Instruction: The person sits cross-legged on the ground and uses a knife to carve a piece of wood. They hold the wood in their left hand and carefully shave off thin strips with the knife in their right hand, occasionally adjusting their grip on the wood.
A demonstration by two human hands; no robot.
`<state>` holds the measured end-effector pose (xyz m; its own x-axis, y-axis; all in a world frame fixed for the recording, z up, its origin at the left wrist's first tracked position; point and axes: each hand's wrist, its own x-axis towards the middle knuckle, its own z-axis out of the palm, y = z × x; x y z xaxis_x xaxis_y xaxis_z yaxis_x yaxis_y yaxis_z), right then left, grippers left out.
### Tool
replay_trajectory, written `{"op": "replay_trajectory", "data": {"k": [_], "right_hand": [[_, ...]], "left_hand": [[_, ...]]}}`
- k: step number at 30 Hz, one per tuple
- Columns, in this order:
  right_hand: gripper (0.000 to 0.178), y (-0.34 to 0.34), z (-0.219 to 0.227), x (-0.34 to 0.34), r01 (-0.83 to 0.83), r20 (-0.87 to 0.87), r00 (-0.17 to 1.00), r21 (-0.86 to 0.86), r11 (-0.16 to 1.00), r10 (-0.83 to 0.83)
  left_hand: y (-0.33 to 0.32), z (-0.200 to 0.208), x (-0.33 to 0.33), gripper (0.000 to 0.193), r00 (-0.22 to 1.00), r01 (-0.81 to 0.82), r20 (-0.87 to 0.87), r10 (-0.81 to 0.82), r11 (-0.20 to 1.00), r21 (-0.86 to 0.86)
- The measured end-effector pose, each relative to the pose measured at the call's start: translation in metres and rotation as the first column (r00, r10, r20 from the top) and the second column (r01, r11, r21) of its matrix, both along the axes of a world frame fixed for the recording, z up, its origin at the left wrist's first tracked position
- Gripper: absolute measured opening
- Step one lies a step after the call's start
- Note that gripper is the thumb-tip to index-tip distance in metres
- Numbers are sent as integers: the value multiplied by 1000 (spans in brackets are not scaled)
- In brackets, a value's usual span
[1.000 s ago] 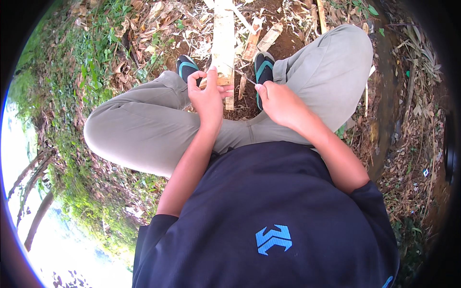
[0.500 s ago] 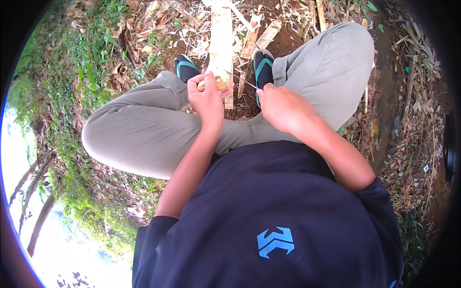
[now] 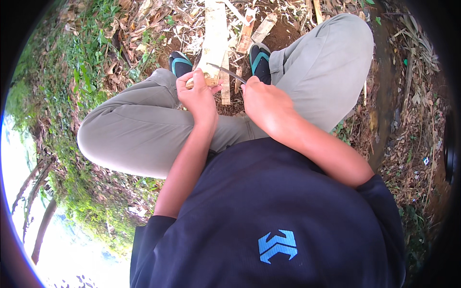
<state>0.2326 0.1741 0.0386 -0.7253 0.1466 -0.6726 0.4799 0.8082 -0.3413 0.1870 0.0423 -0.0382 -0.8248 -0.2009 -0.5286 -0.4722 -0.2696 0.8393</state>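
I squat with my knees spread over bare ground. My left hand (image 3: pixel 197 96) grips the near end of a long pale wooden piece (image 3: pixel 214 38) that runs away from me between my feet. My right hand (image 3: pixel 266 105) is closed around the handle of a knife (image 3: pixel 228 73). Its thin curved blade crosses the near end of the wood, just above my left thumb. The handle itself is hidden inside my fist.
Split wood slats (image 3: pixel 247 33) and chips lie on the dirt around my sandalled feet (image 3: pixel 259 60). Dry leaves and green weeds (image 3: pixel 72 81) cover the slope at left. Dead stalks and litter (image 3: pixel 413 120) lie at right.
The blade now shows across the end of the wood, where earlier it was hidden behind my hands. Both hands have shifted slightly on the piece.
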Motion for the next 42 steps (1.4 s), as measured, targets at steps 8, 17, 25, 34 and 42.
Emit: {"op": "replay_trajectory", "data": {"k": [8,17,25,34,42], "right_hand": [[31,29,-78,-30,-35,100,994,4,999,35],[47,25,-41,-20,-32,-70,997,-41,999,29],[40,21,-14,-8,-72,0,997,-6,997,72],[34,2,-36,-7,25,-4,1000,-8,1000,-25],[34,3,-73,-14,73,-53,996,29,997,-71]], "left_hand": [[9,-5,10,25,971,209,-105,-216,975,-77],[4,-4,1,25,995,86,-55,-86,996,-9],[5,-5,3,24,996,55,-65,-57,998,-26],[1,-12,1,16,998,-11,-63,8,999,-46],[7,-13,7,23,987,91,-123,-100,993,-77]]}}
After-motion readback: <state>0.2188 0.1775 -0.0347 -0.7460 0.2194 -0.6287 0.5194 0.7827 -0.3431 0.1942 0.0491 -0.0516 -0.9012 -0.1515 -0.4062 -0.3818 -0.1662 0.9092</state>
